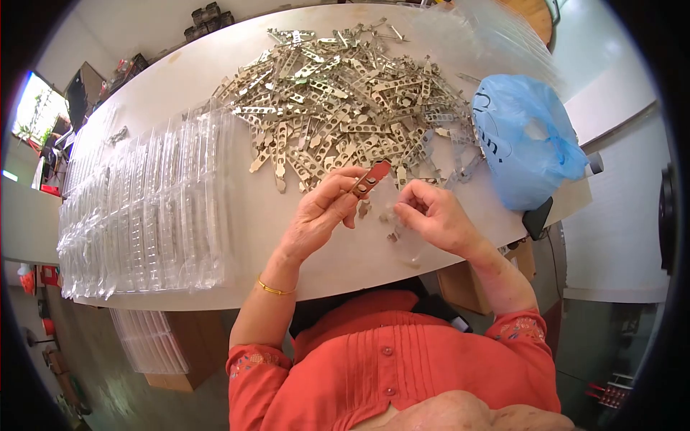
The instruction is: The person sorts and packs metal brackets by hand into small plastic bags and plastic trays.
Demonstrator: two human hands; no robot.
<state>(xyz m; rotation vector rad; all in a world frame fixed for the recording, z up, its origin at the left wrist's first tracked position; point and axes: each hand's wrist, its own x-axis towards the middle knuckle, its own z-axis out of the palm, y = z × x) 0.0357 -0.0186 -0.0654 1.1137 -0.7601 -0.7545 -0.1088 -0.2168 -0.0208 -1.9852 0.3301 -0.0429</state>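
While the left hand [323, 208] pinches one metal strip [376, 172] between thumb and fingers, the right hand [435, 217] sits just beside it with its fingers curled in and the thumb near the forefinger. Whether those right fingers hold anything small cannot be told. The strip is at the near side of the pile [345, 100] — raised off the table [251, 241], its far end tilted up and away. It is gripped towards its lower end, presumably so that the upper face and holes stay uncovered and within the other hand's reach.

Loose strips in the pile lie crossed at all angles, which suggests tipping out rather than stacking. Left of the pile, clear plastic trays [144, 208] lie in close rows, probably to keep them together and out of the hands' way. Right of the pile stands a blue bag [528, 144], bulging; its contents are not visible. Beyond the pile, to the right, lies clear plastic sheeting [478, 36]. Small scraps [392, 236] rest on the near side of the pile, beside the right hand — too small to identify.
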